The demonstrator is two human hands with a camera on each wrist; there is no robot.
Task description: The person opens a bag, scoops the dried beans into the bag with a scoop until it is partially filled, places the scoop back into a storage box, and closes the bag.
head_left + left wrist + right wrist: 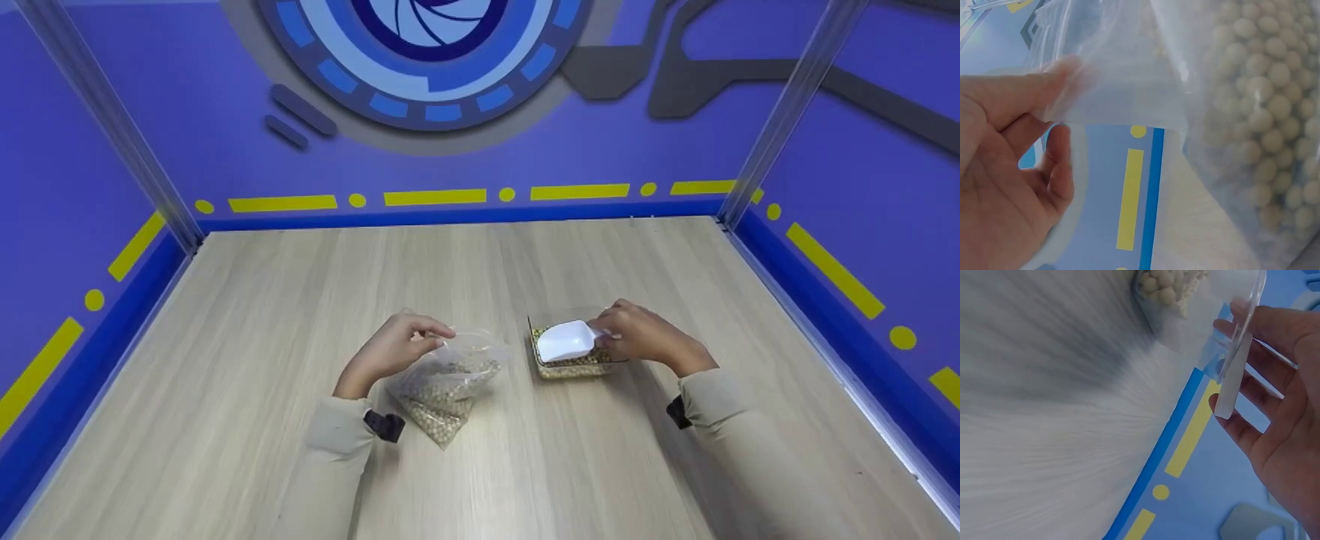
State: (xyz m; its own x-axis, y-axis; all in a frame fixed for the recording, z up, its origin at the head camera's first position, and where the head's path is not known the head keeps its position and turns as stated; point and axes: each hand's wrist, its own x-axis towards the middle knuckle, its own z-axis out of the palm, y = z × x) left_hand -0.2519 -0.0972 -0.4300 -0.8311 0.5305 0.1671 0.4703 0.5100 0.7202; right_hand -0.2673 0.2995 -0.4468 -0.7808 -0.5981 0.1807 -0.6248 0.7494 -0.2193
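My left hand (390, 346) pinches the top edge of a clear plastic bag (442, 394), thumb and finger on its film. Round, pale beans (1269, 95) fill the lower part of the bag, which rests on the table. To its right stands a clear rectangular container (577, 370) with similar beans inside. Over this container my right hand (643, 335) grips the handle of a white scoop (566, 341). The scoop looks empty in the head view. In the right wrist view the fingers curl round the white handle (1234, 382), beside a clear wall.
A wood-grain table (255, 315) lies under everything. Blue-purple panels with yellow markings close it in at the back (435, 180) and both sides. Dark bands (385, 425) sit on both wrists.
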